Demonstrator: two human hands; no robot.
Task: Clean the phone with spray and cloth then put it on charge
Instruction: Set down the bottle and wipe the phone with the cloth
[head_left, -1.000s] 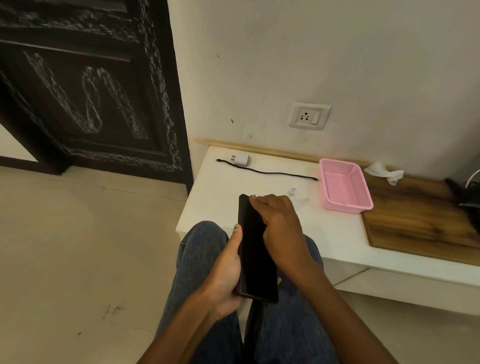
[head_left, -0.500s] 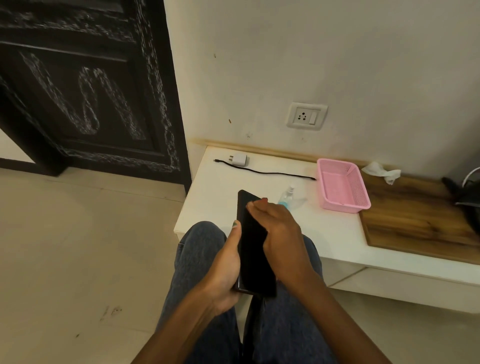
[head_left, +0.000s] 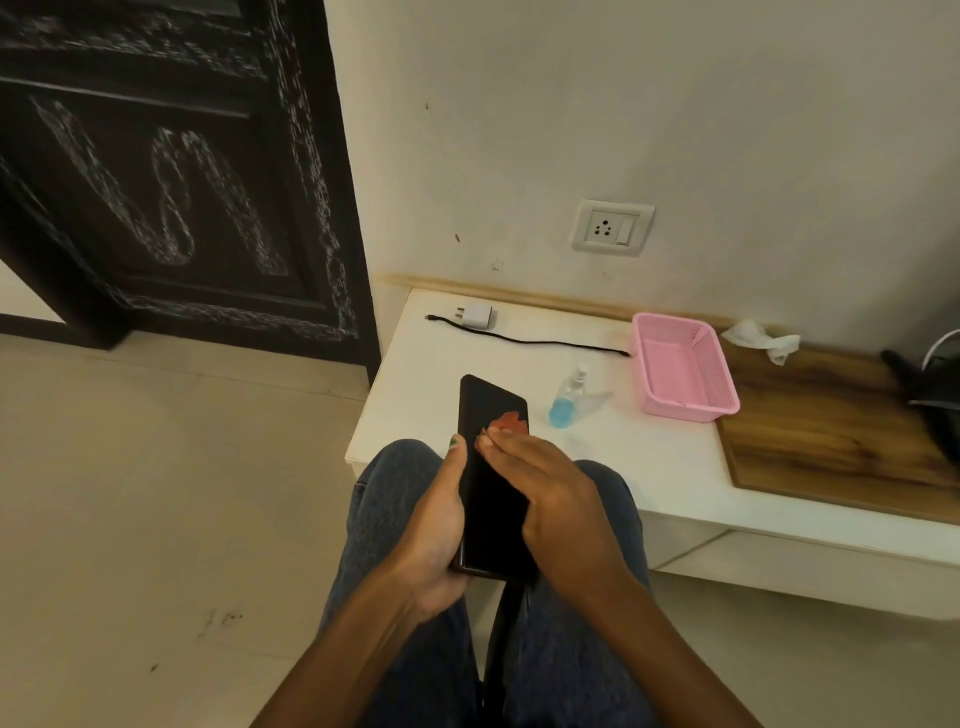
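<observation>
Over the lap, near the white surface, the phone sits upright-ish along the view, its far end reaching over the surface's near edge. Since a second ago the right hand has slid from the phone's far end back toward the middle, baring the top of the dark screen; a small reddish cloth now peeks out from under its fingertips. That reads as a wiping stroke, so cleaning is under way and charging has not begun.

The left hand grips the phone by its left edge and near end, thumb up along the side. The right hand lies flat across the screen from the right, fingers straight and together, pressing the cloth down.

On the surface, the spray lies on its side just right of the phone's far end. The charger and its cable lie farther back, below the wall socket, unplugged.
</observation>
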